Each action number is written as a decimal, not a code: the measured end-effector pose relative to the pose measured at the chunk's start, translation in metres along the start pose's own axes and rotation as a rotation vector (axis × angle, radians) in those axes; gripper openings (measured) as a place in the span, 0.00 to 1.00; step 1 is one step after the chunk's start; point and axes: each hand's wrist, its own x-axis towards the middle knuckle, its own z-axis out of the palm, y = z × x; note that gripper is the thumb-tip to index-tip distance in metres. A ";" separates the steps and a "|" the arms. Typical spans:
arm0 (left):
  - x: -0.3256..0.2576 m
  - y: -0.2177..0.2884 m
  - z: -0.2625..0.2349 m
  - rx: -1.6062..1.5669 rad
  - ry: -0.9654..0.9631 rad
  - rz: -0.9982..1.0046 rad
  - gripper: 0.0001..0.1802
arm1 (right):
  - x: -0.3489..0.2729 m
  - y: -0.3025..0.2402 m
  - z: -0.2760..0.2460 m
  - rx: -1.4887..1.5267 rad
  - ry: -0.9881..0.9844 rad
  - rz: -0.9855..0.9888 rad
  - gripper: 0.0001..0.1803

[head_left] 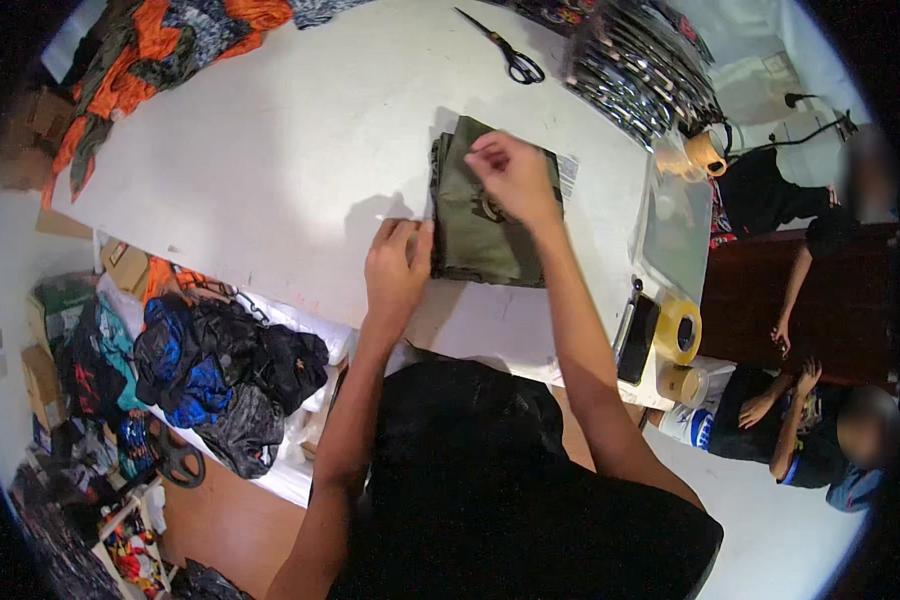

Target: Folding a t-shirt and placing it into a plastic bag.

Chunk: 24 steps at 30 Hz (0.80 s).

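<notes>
Folded olive garment (485, 215) lies mid-worktop (270, 150) in a clear sleeve. Left hand (398, 265) pinches the sleeve's near-left edge; right hand (515, 175), fingers curled, presses on top. A tug could unfold it.

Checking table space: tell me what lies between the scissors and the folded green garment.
In the head view, only bare white table lies between the scissors and the folded green garment.

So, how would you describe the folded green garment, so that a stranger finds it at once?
Look at the big white table. Near its middle, between the left hand and the right hand, lies the folded olive-green garment. It is the only plain, neatly folded cloth there; the orange patterned fabric at the far corner lies loose.
</notes>
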 end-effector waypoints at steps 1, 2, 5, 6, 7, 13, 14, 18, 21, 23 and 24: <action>-0.007 0.014 -0.005 0.065 -0.007 -0.066 0.12 | 0.010 0.015 -0.006 0.010 0.027 -0.084 0.12; -0.013 0.025 -0.009 0.132 -0.011 -0.134 0.14 | 0.020 0.028 -0.008 -0.025 0.016 -0.138 0.14; -0.027 0.046 -0.011 0.217 -0.129 -0.208 0.17 | 0.051 0.063 -0.003 0.141 -0.128 -0.054 0.21; -0.030 0.045 -0.008 0.214 -0.167 -0.270 0.16 | 0.060 0.064 0.002 0.252 -0.279 0.004 0.21; -0.033 0.046 -0.005 0.221 -0.148 -0.268 0.16 | 0.067 0.065 0.006 0.359 -0.429 0.064 0.21; -0.047 -0.001 0.015 -0.319 -0.075 -0.377 0.07 | 0.062 0.082 -0.013 0.192 -0.513 0.153 0.17; -0.041 -0.005 0.014 -0.304 -0.078 -0.375 0.07 | 0.053 0.085 -0.022 0.213 -0.421 0.244 0.17; 0.004 -0.028 0.009 -0.146 -0.100 -0.216 0.05 | 0.014 0.117 -0.057 0.390 -0.303 0.415 0.14; 0.027 -0.037 0.005 -0.163 -0.072 -0.146 0.07 | -0.009 0.126 -0.074 0.505 -0.184 0.402 0.09; 0.036 -0.027 0.007 -0.269 -0.077 -0.179 0.09 | -0.016 0.129 -0.073 0.574 -0.109 0.275 0.08; 0.038 -0.020 0.007 -0.196 -0.076 -0.258 0.09 | -0.016 0.131 -0.072 0.613 -0.119 0.221 0.07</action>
